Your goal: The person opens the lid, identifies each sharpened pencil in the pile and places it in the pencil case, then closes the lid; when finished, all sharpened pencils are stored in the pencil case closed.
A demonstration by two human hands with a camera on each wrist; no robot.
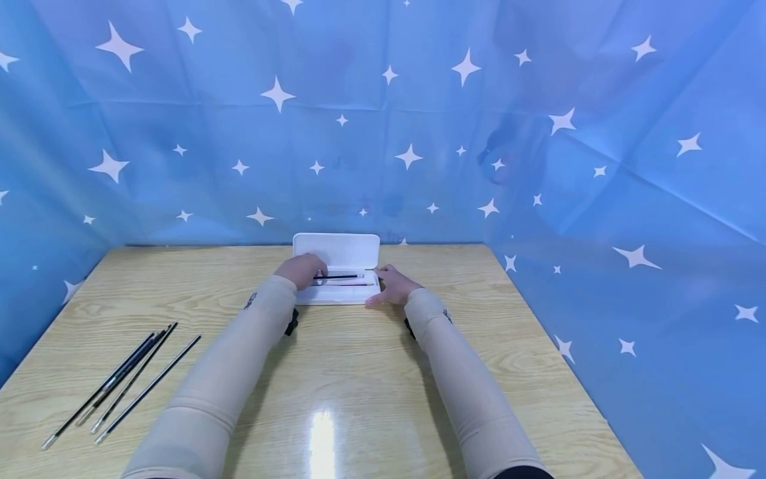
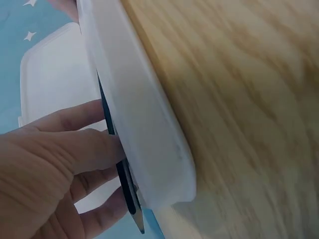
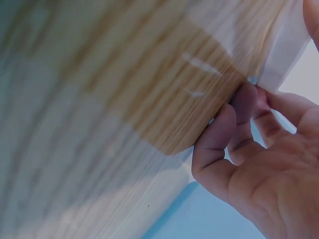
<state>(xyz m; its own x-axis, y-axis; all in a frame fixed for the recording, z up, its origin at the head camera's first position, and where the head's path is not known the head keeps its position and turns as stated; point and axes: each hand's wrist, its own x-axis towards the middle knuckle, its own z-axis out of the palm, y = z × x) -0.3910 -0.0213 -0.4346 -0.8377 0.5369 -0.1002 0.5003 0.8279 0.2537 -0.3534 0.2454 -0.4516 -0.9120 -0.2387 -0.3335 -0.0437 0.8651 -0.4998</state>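
A white pencil case (image 1: 338,297) lies on the far part of the table, its lid (image 1: 337,249) tipped up at the back. My left hand (image 1: 302,271) reaches in over the left end and pinches a dark pencil (image 2: 129,191). The pencil's sharpened tip sticks out past the case's end in the left wrist view. Another pencil (image 1: 347,285) lies inside the case. At the right end my right hand (image 1: 396,286) grips the case, thumb near the front corner and fingers farther back. Those curled fingers (image 3: 214,144) touch the table in the right wrist view.
Several dark pencils (image 1: 134,362) lie in a loose group on the left of the wooden table (image 1: 335,372), one slightly apart from the others. A blue star-patterned cloth (image 1: 359,133) hangs behind the table and along its sides.
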